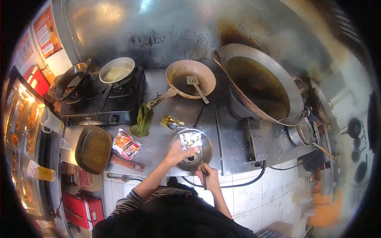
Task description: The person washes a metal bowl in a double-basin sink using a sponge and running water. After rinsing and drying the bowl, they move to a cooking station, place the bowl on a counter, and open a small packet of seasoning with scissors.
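Note:
Over a round metal bowl [208,145] at the counter's front edge, my left hand [177,153] holds a small shiny foil packet [190,140]. My right hand [209,175] grips the dark handle of a knife [204,178], whose blade points away from me along the packet's right side. Some dark seasoning seems to lie in the bowl. Just behind the bowl are a spoon [172,126] and an opened small sachet [167,119]. To the left lies a red and white plastic noodle wrapper [127,144].
A saucepan with noodles [114,74] stands on the black gas stove [89,114]. Behind the bowl is a frying pan [208,76] holding a slotted turner [193,81]. A large wok of dark oil [259,86] stands right; a square grill pan [93,148] and green cloth [143,122] lie left.

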The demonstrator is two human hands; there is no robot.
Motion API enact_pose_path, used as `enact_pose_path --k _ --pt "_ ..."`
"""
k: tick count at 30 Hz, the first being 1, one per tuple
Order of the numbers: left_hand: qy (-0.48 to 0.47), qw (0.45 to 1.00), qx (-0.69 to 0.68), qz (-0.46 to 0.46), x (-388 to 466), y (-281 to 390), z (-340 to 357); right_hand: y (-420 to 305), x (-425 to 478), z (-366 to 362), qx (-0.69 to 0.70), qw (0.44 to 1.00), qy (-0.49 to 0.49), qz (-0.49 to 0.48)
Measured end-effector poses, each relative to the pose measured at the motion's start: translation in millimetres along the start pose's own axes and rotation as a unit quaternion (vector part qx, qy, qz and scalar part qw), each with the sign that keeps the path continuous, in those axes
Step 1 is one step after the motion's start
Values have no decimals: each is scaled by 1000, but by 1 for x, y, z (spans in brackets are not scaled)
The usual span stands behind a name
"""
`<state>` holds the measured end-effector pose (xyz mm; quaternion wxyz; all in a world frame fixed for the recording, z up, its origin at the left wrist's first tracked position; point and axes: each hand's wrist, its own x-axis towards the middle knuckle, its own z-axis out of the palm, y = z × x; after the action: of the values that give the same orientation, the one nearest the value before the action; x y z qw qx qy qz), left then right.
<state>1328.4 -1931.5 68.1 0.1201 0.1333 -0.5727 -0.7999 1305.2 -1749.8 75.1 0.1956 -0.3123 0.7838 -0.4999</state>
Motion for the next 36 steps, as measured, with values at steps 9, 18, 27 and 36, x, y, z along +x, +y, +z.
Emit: enact_pose_path --k 9,18,27,36 --pt "12 1000 13 -23 1 2 2 2 3 -9 -21 1000 10 8" --pt "-4 999 16 -40 1 -9 -3 3 11 -3 -11 1000 13 -19" --pt "-43 995 16 -89 -11 -3 -1 11 10 -3 -11 998 -57 17" --pt "-79 992 43 -88 -17 -1 -4 -7 9 -3 39 994 -64 85"
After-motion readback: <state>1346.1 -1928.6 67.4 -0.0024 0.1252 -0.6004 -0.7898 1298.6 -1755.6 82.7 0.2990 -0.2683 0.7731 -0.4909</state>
